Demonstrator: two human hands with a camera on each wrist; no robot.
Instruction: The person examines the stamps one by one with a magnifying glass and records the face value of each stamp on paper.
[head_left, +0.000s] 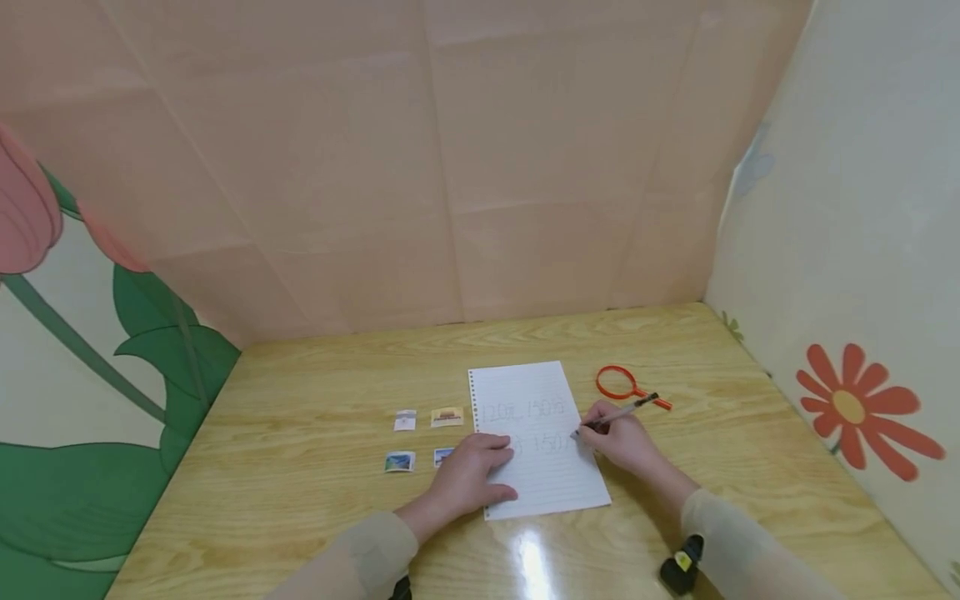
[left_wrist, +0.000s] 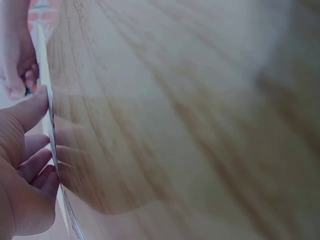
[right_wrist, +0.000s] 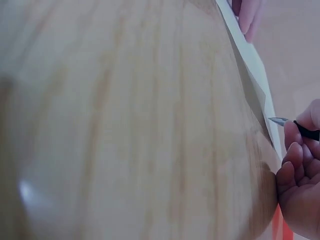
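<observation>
A lined sheet of paper (head_left: 543, 492) with punched holes down its left edge lies on the table, and two rows of handwriting cross it. My left hand (head_left: 467, 475) rests on the left part of the sheet, its fingers and thumb spread, covering some of the writing. Between the thumb and fingers of my right hand (head_left: 626, 442) is a pen (head_left: 633, 406), its tip at the right end of the lower row. From the right wrist, the pen's pointed metal tip (right_wrist: 278, 121) shows right at the paper's edge.
A red magnifying glass (head_left: 641, 392) lies just beyond my right hand. Several small picture cards sit left of the sheet, among them a yellowish one (head_left: 447, 417) and a blue-green one (head_left: 400, 462). Walls border the wooden table (head_left: 300, 433) at the back and sides.
</observation>
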